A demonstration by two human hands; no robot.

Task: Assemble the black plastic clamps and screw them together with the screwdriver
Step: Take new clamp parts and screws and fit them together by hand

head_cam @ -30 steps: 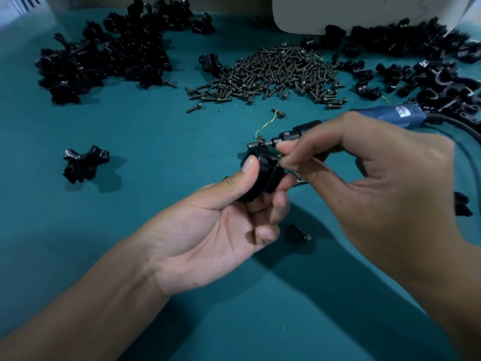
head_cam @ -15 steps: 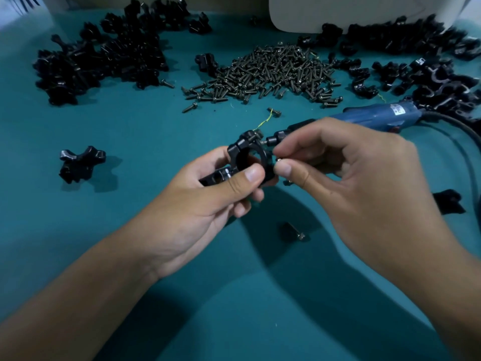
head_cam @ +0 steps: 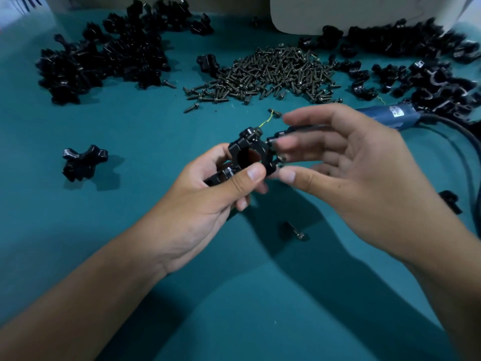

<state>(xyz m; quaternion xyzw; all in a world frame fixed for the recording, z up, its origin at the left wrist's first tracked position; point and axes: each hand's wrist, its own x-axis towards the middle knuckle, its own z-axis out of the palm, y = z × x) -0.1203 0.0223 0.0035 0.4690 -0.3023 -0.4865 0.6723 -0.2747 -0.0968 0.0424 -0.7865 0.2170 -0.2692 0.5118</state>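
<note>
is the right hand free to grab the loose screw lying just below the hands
Probably yes: the right hand is open, and the loose screw lies bare on the green table beneath it, nothing covering it.

We've got one wide-angle head cam only, looking fwd and down from above the person's chest, so no 2nd view overlaps w/ it. It sits close over the teal table [head_cam: 156, 256], w/ both forearms coming in from the bottom corners and the left hand [head_cam: 205, 201] and right hand [head_cam: 364, 175] meeting near frame centre. Toward the far edge we see the screw pile [head_cam: 270, 74] and the black parts heap [head_cam: 104, 56], w/ lines bending at the edges from the lens.
</note>
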